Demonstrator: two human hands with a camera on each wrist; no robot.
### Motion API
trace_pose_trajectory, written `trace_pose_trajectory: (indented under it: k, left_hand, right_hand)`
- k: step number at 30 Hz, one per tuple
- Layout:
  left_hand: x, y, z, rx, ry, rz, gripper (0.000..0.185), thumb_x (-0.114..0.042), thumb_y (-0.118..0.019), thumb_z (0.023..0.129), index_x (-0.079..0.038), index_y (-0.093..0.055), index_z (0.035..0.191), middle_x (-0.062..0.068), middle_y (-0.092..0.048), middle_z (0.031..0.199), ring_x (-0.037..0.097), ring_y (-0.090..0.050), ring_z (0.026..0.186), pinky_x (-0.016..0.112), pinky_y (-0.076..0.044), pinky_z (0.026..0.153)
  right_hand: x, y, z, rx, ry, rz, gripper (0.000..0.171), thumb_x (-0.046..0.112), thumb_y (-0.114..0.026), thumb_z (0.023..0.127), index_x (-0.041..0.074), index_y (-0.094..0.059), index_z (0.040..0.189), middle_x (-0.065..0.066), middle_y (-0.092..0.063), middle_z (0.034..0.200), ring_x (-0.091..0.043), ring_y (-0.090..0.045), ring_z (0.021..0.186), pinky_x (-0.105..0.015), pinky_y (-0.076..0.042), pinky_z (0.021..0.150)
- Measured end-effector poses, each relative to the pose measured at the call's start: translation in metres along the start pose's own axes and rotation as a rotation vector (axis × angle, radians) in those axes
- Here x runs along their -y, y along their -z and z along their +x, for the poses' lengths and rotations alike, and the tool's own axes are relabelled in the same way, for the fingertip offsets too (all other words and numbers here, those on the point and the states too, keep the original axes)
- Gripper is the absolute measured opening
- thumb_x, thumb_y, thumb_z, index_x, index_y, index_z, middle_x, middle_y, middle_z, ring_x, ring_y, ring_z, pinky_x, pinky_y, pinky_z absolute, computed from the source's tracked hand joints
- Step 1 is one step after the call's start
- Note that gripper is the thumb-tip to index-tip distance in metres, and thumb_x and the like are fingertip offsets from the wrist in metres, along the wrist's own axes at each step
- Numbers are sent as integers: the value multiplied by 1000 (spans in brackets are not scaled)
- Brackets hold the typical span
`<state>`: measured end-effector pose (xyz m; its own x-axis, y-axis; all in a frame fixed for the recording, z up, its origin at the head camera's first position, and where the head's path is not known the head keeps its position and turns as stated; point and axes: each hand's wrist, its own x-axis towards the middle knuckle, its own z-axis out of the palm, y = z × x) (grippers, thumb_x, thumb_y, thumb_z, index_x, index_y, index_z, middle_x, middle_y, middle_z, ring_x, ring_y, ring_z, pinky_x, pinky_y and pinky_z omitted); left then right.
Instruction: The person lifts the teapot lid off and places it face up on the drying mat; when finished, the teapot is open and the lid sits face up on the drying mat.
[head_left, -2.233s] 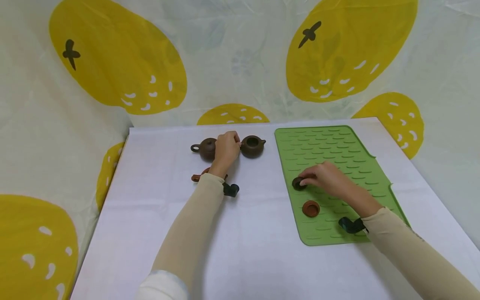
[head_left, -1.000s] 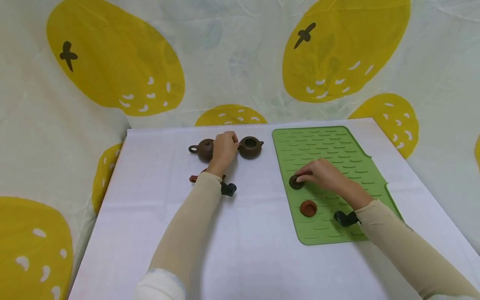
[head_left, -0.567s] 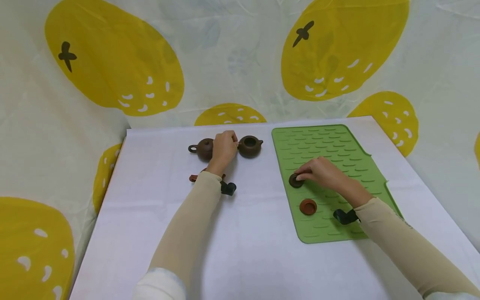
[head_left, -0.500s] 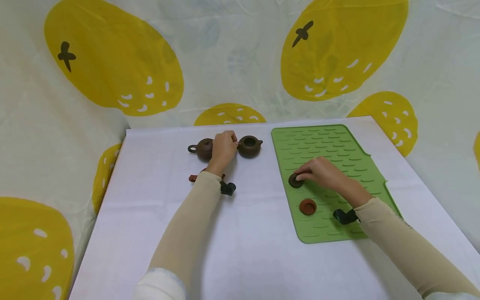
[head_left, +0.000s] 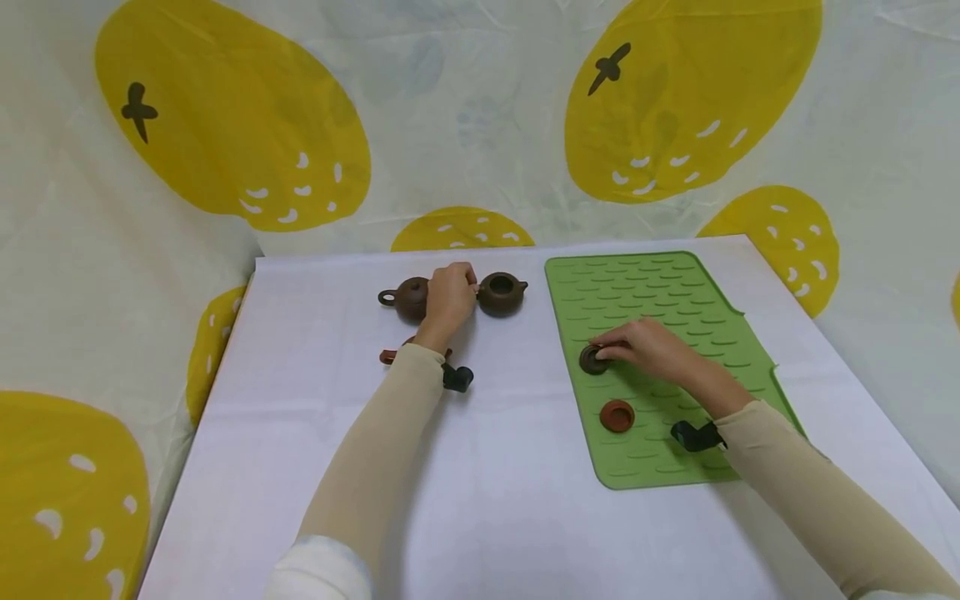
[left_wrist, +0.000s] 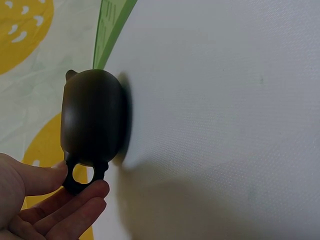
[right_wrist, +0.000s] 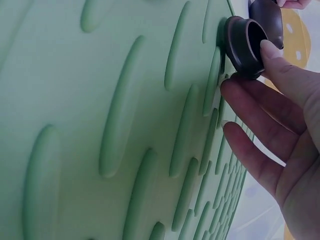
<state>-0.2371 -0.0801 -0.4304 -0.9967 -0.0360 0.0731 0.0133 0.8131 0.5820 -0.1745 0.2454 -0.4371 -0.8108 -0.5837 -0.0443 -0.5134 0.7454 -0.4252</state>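
Note:
My left hand [head_left: 450, 293] reaches between two small dark brown teapots at the far side of the white table. Its thumb and fingers [left_wrist: 82, 192] pinch the ring handle of the lidless teapot [head_left: 502, 294] [left_wrist: 92, 117], which stands on the table. The other teapot [head_left: 412, 297], lid on, is just left of that hand. My right hand [head_left: 641, 346] lies on the green ribbed mat [head_left: 675, 308] [right_wrist: 100, 100]. Its fingers [right_wrist: 260, 115] are nearly straight, and one fingertip rests on the rim of a dark brown lid [head_left: 592, 359] [right_wrist: 243, 45] lying on the mat.
A red-brown lid [head_left: 617, 415] lies on the mat nearer to me. A reddish teapot [head_left: 390, 356] is mostly hidden under my left wrist. A cloth with yellow fruit prints [head_left: 232, 125] hangs behind and beside the table [head_left: 487, 500].
My right hand's fingers have eased back a little, so more of the dark lid shows. The left hand and both teapots have stayed put.

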Motion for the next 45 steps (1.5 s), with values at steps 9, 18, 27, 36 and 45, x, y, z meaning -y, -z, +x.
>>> trace_pose_trajectory:
  k: [9, 18, 27, 36, 45]
  left_hand:
    - [0, 0, 1, 5, 3, -13, 9, -11, -68, 97, -5, -72, 91, 12, -74, 96, 31, -68, 94, 45, -55, 85]
    - [1, 1, 1, 13, -3, -21, 10, -11, -67, 97, -4, -71, 92, 12, -74, 97, 31, -67, 94, 45, -55, 87]
    - [1, 1, 1, 18, 8, -17, 9, -12, -67, 97, -5, -71, 94, 12, -73, 97, 30, -66, 94, 44, -54, 86]
    - [2, 3, -1, 28, 30, -29, 8, -13, -68, 97, -7, -71, 94, 12, -73, 100, 30, -67, 96, 44, -55, 86]
    - [3, 12, 1, 65, 12, -16, 25, -15, -65, 98, -11, -73, 121, 10, -77, 105, 27, -71, 96, 42, -57, 86]
  right_hand:
    - [3, 3, -2, 0, -13, 3, 31, 19, -68, 98, 6, -72, 126, -14, -76, 121, -14, -70, 89, -29, -51, 73]
    - [2, 3, -3, -10, -11, -1, 28, 17, -70, 96, 6, -75, 122, -12, -77, 117, -26, -76, 102, -38, -57, 80]
    - [4, 5, -3, -18, -8, 1, 28, 17, -70, 96, 5, -75, 120, -13, -78, 114, -24, -76, 97, -33, -57, 77]
    - [10, 10, -3, 5, -35, 31, 32, 21, -70, 96, 4, -73, 123, -15, -77, 117, -17, -75, 90, -27, -52, 71]
    - [17, 23, 4, -7, -62, -21, 41, 29, -70, 97, 6, -69, 131, -16, -72, 128, -35, -70, 113, -51, -56, 93]
